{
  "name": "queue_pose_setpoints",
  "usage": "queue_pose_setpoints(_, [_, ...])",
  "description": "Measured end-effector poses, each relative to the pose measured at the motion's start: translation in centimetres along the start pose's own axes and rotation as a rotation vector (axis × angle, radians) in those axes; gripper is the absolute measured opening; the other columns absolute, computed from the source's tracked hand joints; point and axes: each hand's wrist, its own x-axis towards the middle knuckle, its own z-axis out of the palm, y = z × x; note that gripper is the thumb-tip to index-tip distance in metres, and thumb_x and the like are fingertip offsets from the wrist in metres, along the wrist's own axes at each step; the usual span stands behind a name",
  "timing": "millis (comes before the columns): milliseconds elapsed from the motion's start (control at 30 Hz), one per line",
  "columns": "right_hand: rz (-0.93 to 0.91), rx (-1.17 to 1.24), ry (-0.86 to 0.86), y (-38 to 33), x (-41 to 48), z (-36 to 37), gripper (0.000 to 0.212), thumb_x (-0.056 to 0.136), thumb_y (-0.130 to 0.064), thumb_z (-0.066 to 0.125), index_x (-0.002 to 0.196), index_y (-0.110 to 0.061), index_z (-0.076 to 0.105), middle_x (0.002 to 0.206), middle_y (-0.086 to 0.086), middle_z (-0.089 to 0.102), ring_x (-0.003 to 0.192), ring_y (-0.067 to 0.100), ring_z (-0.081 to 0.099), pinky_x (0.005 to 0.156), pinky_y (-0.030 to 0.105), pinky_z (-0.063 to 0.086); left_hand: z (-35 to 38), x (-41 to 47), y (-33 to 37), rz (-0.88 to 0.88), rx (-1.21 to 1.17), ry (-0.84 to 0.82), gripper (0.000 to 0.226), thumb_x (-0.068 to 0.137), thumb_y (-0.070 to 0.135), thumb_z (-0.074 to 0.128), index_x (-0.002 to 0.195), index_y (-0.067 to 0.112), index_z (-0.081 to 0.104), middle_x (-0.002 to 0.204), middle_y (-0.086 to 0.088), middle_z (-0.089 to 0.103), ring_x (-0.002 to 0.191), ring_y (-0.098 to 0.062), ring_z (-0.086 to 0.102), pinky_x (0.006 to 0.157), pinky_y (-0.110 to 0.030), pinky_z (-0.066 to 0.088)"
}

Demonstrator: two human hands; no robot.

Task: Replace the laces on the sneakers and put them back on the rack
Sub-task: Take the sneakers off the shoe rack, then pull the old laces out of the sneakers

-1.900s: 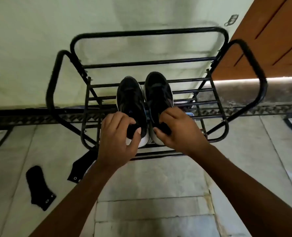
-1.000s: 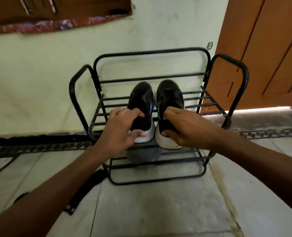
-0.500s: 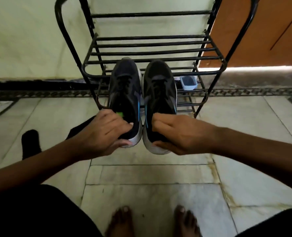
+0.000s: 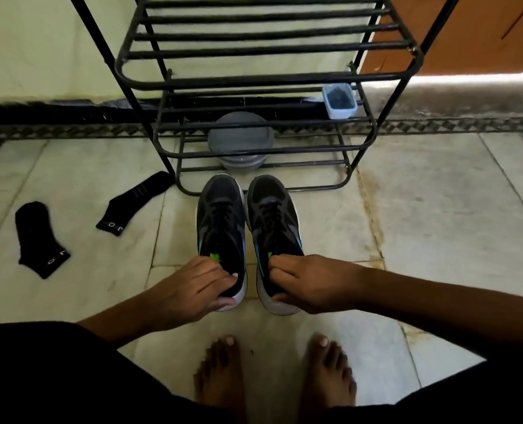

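Head camera, looking down: a person crouches in front of a black metal rack with a pair of dark sneakers drawn off it and set down at floor level just before its lowest bar, toes toward it. The left hand clasps the heel of the left sneaker, fingers curled over the collar. The right hand grasps the heel of the right sneaker the same way.

Both shoes carry black laces threaded through the eyelets, and no spare laces are in sight. The job looks barely begun: unlacing, relacing and the return to the rack all appear to lie ahead.

The count: two sneakers, two hands, two bare feet nearest the camera. Two black socks lie loose on the tiles to the left of the rack. One grey round container sits low inside the rack, and one small clear box rests at its right end.
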Motion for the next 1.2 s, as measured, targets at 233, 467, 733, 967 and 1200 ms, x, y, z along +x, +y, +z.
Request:
queue_pose_setpoints(233, [0.175,0.031,0.034,3.9,-0.4,7.9,0.030,0.089,-0.016,0.076,0.102,-0.003,0.053,0.100,0.016,0.056,0.080,0.028,0.052,0.053,0.036,0.049,8.1,-1.1,-1.7,-0.107,-0.027,-0.044,0.046,0.105,0.038,0.050,0.114,-0.002,0.071,0.097,-0.012,0.068,0.087,-0.025,0.056,0.082,-0.033,0.040])
queue_pose_setpoints(467, [0.251,0.048,0.044,5.2,0.0,13.8,0.026,0.085,-0.012,0.077,0.099,-0.002,0.058,0.098,0.016,0.057,0.079,0.030,0.055,0.057,0.037,0.050,12.0,-2.5,-1.9,-0.184,-0.075,-0.080,0.047,0.107,0.040,0.048,0.113,0.000,0.071,0.103,-0.012,0.070,0.091,-0.029,0.065,0.087,-0.034,0.042])
queue_pose_setpoints(733, [0.500,0.234,0.250,6.0,-0.8,8.9,0.044,0.100,-0.045,0.057,0.116,-0.004,0.059,0.114,0.011,0.051,0.096,0.022,0.054,0.080,0.028,0.048,7.0,1.8,-4.8,-0.310,-0.221,0.088,0.032,0.102,0.031,0.057,0.104,0.003,0.073,0.105,-0.009,0.069,0.095,-0.027,0.062,0.086,-0.037,0.048])
queue_pose_setpoints(967, [0.858,0.428,0.166,10.9,1.0,8.2,0.025,0.086,-0.028,0.080,0.091,-0.012,0.061,0.088,0.002,0.060,0.075,0.015,0.059,0.067,0.024,0.047,8.5,8.3,-9.8,-0.436,-0.215,-0.520,0.095,0.085,0.075,0.057,0.160,0.022,0.030,0.167,0.002,0.028,0.153,-0.017,0.025,0.121,-0.042,0.027])
queue_pose_setpoints(1200, [1.051,0.504,0.051,10.9,3.6,9.7,0.022,0.081,-0.009,0.080,0.079,-0.017,0.060,0.083,0.000,0.064,0.076,0.017,0.060,0.071,0.023,0.043,9.0,9.3,-9.4,-0.352,-0.068,-0.638,0.097,0.084,0.077,0.057,0.159,0.020,0.032,0.168,-0.001,0.025,0.151,-0.016,0.031,0.119,-0.039,0.029])
